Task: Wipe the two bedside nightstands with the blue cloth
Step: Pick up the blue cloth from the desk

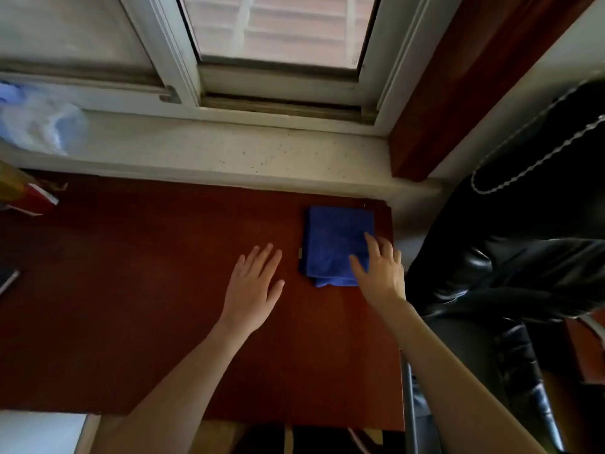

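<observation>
The blue cloth [337, 244] lay folded near the right back corner of the brown tabletop [147, 290]. The right hand [379, 270] rested open on it. The left hand [253, 283] was open and empty beside it. Wiping seemed not yet begun.

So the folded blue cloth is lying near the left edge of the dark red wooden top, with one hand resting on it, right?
Not quite. The head view shows the folded blue cloth near the right edge of the dark red wooden top, below the window sill. One hand, the right hand, does rest on it; the left hand is spread flat beside it.
</observation>
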Demonstrator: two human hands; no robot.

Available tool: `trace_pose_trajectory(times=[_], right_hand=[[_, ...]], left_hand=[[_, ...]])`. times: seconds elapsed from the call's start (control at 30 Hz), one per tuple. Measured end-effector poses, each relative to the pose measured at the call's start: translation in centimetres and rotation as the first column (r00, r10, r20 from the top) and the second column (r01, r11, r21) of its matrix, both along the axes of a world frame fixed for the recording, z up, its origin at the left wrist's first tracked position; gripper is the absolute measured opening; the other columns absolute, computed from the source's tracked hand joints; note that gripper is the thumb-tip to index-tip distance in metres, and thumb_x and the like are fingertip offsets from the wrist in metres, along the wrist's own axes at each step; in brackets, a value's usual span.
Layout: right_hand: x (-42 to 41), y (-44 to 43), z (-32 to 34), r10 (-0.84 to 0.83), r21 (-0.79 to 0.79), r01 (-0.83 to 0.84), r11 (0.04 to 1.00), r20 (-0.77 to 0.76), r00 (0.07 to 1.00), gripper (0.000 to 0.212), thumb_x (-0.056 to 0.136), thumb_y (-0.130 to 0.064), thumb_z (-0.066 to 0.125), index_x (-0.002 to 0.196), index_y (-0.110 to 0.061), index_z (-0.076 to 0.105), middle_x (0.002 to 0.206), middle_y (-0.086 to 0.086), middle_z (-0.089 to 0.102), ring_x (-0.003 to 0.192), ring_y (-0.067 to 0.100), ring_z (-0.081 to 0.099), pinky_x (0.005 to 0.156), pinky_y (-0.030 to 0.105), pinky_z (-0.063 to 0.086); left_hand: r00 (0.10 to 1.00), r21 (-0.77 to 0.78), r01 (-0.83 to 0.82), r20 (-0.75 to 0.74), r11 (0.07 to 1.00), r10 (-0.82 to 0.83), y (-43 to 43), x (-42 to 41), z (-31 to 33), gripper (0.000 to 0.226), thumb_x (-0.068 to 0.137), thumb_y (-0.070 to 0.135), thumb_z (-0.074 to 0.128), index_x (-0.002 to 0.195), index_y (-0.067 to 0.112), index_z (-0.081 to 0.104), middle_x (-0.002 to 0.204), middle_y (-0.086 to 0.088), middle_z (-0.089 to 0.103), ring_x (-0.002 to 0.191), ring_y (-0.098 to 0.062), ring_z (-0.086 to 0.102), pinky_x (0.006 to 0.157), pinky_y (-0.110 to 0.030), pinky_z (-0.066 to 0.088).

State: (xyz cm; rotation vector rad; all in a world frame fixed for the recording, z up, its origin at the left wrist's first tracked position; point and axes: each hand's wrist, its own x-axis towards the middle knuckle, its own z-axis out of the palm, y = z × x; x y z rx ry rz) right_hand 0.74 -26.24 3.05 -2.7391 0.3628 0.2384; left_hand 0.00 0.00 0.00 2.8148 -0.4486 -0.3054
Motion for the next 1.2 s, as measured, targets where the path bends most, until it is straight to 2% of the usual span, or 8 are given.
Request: trace_pose_trajectory(times=[0.23,0.37,0.53,0.63,0.73,0.9,1.03,1.2], right_hand=[[2.0,1.2,-2.4,-0.094,-0.086,0.084,0.993,-0.124,0.988,0.068,0.095,-0.052,0.046,0.153,-0.027,0.02,0.146,0.026,0.031,0.127,0.044,0.036,0.103,0.049,0.039],[2.4,2.5,-2.2,-0.259,0.118,0.268,0.956,-0.088,0.962,0.07,0.093,-0.036,0.058,0.15,-0.016,0.024,0.136,0.024,0.038,0.113,0.042,0.051,0.089,0.042,0.049],[2.9,3.2,-1.8,-0.628,0.468,0.629,0.621,-0.183,0.756,0.056,0.079,-0.022,0.077,0.117,0.003,0.044,0.105,0.012,0.059,0.096,0.03,0.063,0.068,0.03,0.044],[3.3,2.5,-2.3,-0.649,0.527,0.7,0.482,-0.321,0.689,0.045,0.074,-0.025,0.079,0.105,0.001,0.059,0.096,0.009,0.065,0.088,0.029,0.066,0.066,0.033,0.049],[3.4,2.5,-1.7,-0.586,0.669,0.703,0.244,-0.476,0.656,0.032,0.078,-0.021,0.076,0.104,-0.01,0.061,0.096,0.006,0.067,0.086,0.024,0.067,0.071,0.036,0.057],[2.0,3.3,0.4,-0.525,0.772,0.49,0.405,-0.242,0.816,0.016,0.089,-0.018,0.066,0.103,-0.014,0.061,0.093,-0.002,0.067,0.08,0.012,0.066,0.057,0.019,0.051],[0.2,3.3,3.7,-0.539,0.815,0.414,0.404,-0.154,0.828,0.011,0.09,-0.016,0.066,0.099,-0.013,0.061,0.087,-0.004,0.067,0.076,0.009,0.065,0.051,0.011,0.05],[-3.5,2.7,8.3,-0.555,0.84,0.378,0.39,-0.113,0.824,0.016,0.09,-0.019,0.067,0.102,-0.012,0.06,0.087,-0.002,0.067,0.074,0.01,0.066,0.049,0.011,0.05]], left_hand=[[0.999,0.078,-0.039,0.026,0.996,0.038,-0.6,2.5,-3.4,0.059,0.097,0.047,0.027,0.151,0.022,0.025,0.16,-0.004,0.026,0.149,-0.025,0.017,0.121,-0.049,0.015],[0.998,0.076,-0.042,0.057,0.996,0.037,-0.6,2.2,-4.0,0.057,0.099,0.044,0.032,0.15,0.02,0.028,0.159,-0.005,0.028,0.149,-0.026,0.018,0.12,-0.05,0.017],[0.997,0.08,-0.039,0.07,0.996,0.033,-0.7,2.1,-3.9,0.057,0.099,0.044,0.033,0.15,0.019,0.029,0.158,-0.006,0.03,0.148,-0.027,0.019,0.119,-0.05,0.018],[0.997,0.093,-0.037,0.065,0.995,0.031,-0.7,2.1,-3.8,0.057,0.1,0.043,0.033,0.151,0.019,0.028,0.158,-0.006,0.03,0.148,-0.027,0.019,0.119,-0.05,0.018],[0.998,0.106,-0.029,0.061,0.994,0.022,-0.7,2.1,-3.7,0.057,0.1,0.043,0.031,0.151,0.018,0.027,0.158,-0.006,0.029,0.148,-0.027,0.019,0.119,-0.051,0.018],[1.0,0.104,0.001,-0.027,0.995,0.002,-0.5,2.6,-2.3,0.057,0.099,0.043,0.029,0.15,0.017,0.028,0.158,-0.008,0.03,0.147,-0.029,0.021,0.119,-0.051,0.02],[0.996,-0.043,-0.023,-0.09,0.999,0.019,0.0,2.8,1.5,0.052,0.1,0.036,0.036,0.146,0.013,0.035,0.15,-0.009,0.041,0.14,-0.025,0.036,0.113,-0.039,0.033],[0.999,-0.171,-0.02,0.044,0.985,0.028,1.0,-0.1,7.5,0.043,0.099,0.033,0.037,0.133,0.012,0.052,0.129,-0.004,0.061,0.121,-0.019,0.054,0.098,-0.029,0.044]])
